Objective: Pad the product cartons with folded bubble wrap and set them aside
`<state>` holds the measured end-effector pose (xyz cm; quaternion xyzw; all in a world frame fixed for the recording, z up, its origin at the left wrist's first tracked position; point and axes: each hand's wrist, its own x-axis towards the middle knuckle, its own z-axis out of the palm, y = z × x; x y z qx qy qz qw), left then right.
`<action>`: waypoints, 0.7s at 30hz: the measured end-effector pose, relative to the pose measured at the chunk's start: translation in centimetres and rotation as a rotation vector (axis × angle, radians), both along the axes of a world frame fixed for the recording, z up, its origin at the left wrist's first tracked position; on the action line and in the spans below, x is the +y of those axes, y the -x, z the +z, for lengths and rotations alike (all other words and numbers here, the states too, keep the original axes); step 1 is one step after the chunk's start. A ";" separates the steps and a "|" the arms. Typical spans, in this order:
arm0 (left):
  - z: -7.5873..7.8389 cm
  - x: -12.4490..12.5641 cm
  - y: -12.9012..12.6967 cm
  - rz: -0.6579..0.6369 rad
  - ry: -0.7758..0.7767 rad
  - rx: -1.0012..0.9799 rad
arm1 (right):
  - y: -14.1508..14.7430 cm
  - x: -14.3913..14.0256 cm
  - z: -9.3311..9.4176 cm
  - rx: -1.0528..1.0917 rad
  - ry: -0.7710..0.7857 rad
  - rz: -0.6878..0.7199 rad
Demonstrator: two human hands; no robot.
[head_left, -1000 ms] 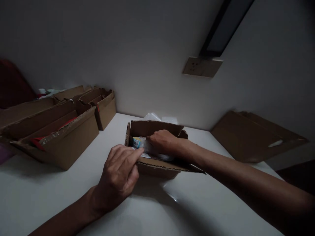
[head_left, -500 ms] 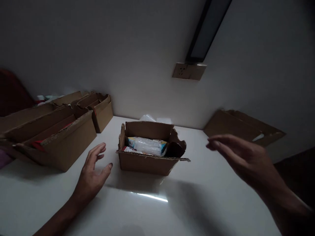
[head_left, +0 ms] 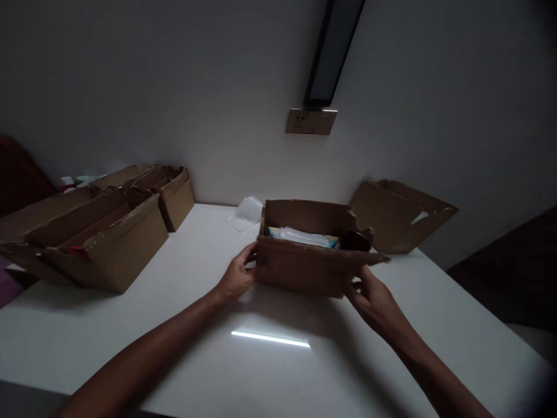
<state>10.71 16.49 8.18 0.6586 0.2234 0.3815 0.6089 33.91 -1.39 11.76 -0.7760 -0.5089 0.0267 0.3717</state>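
Gripping the small cardboard box [head_left: 304,270] from either end, the left hand [head_left: 237,278] clasps its 9 o'clock side and the right hand [head_left: 376,302] its 3 o'clock corner, just under a torn flap. It sits on the white table [head_left: 195,325] between both hands, open top up, long axis running 9 to 3 o'clock, with plastic-wrapped packets [head_left: 302,237] inside. Larger cardboard boxes [head_left: 100,232] lie well apart at 9 o'clock.
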 end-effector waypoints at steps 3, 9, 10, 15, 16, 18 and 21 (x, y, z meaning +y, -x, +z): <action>-0.1 -2.3 0.9 -0.077 0.009 0.025 | 1.2 -3.8 -0.6 -0.025 -0.053 -0.037; -0.8 -2.3 5.5 0.108 0.012 0.135 | 4.9 -3.8 -2.9 0.005 -0.070 0.129; -1.0 -2.2 5.8 0.116 0.012 0.155 | 4.8 -3.8 -3.2 0.030 -0.066 0.137; -1.9 -2.0 6.2 0.153 0.021 0.258 | 2.0 -3.7 -3.9 0.260 -0.060 0.236; -2.0 -2.0 6.1 0.152 0.028 0.268 | 1.3 -3.5 -4.0 0.312 -0.067 0.285; -2.3 -1.9 5.5 0.149 0.032 0.277 | -0.1 -2.7 -4.1 0.398 -0.078 0.392; -2.6 -2.0 3.7 0.138 0.000 0.256 | -1.8 -2.1 -4.4 0.423 -0.105 0.451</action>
